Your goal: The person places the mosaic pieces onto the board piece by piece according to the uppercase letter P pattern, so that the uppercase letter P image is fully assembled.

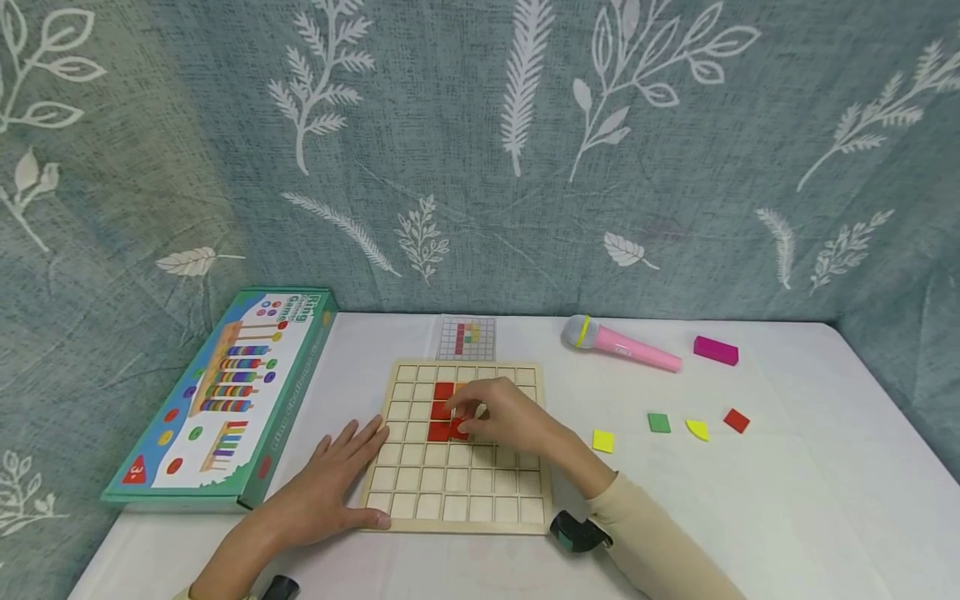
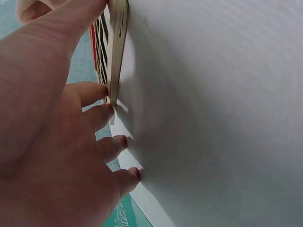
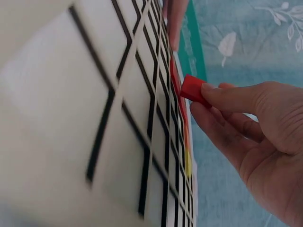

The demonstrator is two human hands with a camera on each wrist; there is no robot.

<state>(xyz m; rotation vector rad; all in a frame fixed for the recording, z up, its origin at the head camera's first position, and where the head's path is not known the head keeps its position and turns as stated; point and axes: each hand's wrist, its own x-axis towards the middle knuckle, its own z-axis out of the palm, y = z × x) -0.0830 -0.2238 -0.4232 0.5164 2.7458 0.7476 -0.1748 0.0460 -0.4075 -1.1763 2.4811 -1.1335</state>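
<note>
A wooden grid board (image 1: 431, 527) lies flat on the white table, with several red square tiles (image 1: 442, 390) in its cells left of the middle. Between thumb and fingertips my right hand (image 1: 504, 417) pinches a red square tile (image 3: 192, 88), close over the board. That hand covers part of the grid; some orange shows just behind it, and a yellow tile (image 3: 188, 163) appears in the right wrist view. My left hand (image 1: 322, 487) lies with fingers spread at the board's left edge, its thumb on the lower left corner. In the left wrist view its fingertips (image 2: 134, 172) reach the tabletop.
Behind the board is a pattern card (image 1: 487, 340). A green-edged game box (image 1: 258, 467) stands at the left. To the right lie a pink toy microphone (image 1: 637, 350), a magenta block (image 1: 716, 351), and loose yellow (image 1: 603, 441), green (image 1: 659, 423) and red tiles (image 1: 737, 421), plus a yellow quarter-circle (image 1: 697, 430).
</note>
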